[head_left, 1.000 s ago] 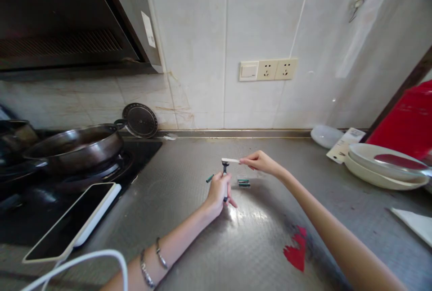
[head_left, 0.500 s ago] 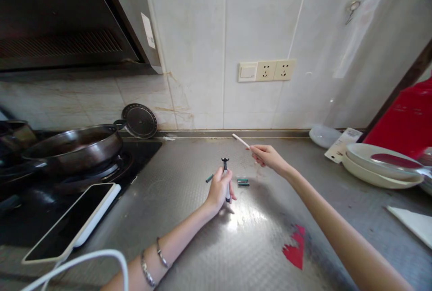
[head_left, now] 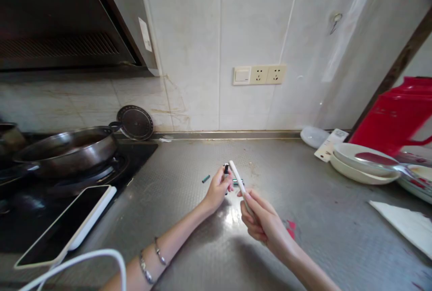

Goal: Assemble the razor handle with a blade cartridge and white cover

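My left hand point(head_left: 214, 194) is closed around a razor handle point(head_left: 226, 170), its dark forked head pointing up with no blade cartridge on it. My right hand point(head_left: 265, 225) grips a slim white stick point(head_left: 236, 176), whose tip comes close beside the razor's head; whether they touch I cannot tell. Its lower part is hidden in my fingers. Left of my left hand, a small green razor cartridge point(head_left: 206, 179) lies on the metal counter point(head_left: 182, 165). More green cartridges point(head_left: 240, 182) lie behind the stick, partly covered.
On the stove at left stand a steel pan point(head_left: 77, 149) and, nearer me, a phone point(head_left: 64, 228) with a white cable point(head_left: 84, 255). At right are stacked dishes point(head_left: 361, 160), a red jug point(head_left: 394, 115) and white paper point(head_left: 405, 223). A red scrap point(head_left: 290, 228) lies by my right wrist.
My right hand has come nearer and down with the white stick, bringing its tip beside the razor handle. The left hand keeps its hold on the razor. The view has turned slightly right.
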### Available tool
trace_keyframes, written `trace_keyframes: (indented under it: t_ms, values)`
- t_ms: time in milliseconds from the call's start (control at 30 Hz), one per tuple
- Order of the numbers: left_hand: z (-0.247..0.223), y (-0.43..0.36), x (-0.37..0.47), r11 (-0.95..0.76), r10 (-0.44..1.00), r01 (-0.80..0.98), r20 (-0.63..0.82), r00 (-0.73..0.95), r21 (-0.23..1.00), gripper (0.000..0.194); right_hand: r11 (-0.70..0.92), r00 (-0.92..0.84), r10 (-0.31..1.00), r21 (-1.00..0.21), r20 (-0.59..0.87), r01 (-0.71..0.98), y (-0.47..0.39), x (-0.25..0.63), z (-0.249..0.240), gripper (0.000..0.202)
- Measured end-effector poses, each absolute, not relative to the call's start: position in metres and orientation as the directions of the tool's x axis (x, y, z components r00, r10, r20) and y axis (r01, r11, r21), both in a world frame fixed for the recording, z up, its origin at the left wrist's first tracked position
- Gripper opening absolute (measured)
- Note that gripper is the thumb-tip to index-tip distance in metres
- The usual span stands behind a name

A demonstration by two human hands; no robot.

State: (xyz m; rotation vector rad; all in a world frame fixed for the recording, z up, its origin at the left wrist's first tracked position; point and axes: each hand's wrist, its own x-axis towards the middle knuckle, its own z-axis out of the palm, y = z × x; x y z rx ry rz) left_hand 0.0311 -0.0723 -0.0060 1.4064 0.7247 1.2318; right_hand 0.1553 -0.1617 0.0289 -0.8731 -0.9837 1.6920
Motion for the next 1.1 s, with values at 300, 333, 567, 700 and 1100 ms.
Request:
trace_keyframes:
  t_ms: [300,333,567,700,1100]
  values:
    - [-0.004,-0.077,0.033,-0.17,0.947,-0.173,0.209,0.243,0.97,0.021,-0.195,-0.167,0.978,-0.837,-0.126,-0.511,-0.175,0.127,0.014,0.04]
    - [-0.003,-0.079,0.033,-0.174,0.945,-0.175,0.214,0.249,0.969,0.02,-0.187,-0.142,0.981,-0.832,-0.132,-0.522,-0.177,0.124,0.012,0.04]
    - [-0.003,-0.081,0.035,-0.142,0.937,-0.216,0.202,0.286,0.966,0.024,-0.135,-0.1,0.99,-0.81,-0.095,-0.57,-0.176,0.119,0.014,0.04]
    - [-0.004,-0.079,0.033,-0.159,0.934,-0.206,0.215,0.285,0.966,0.023,-0.14,-0.087,0.99,-0.82,-0.11,-0.554,-0.179,0.118,0.014,0.039]
    - [-0.002,-0.082,0.032,-0.158,0.936,-0.187,0.207,0.283,0.97,0.025,-0.121,-0.041,0.993,-0.873,-0.115,-0.473,-0.18,0.116,0.012,0.046]
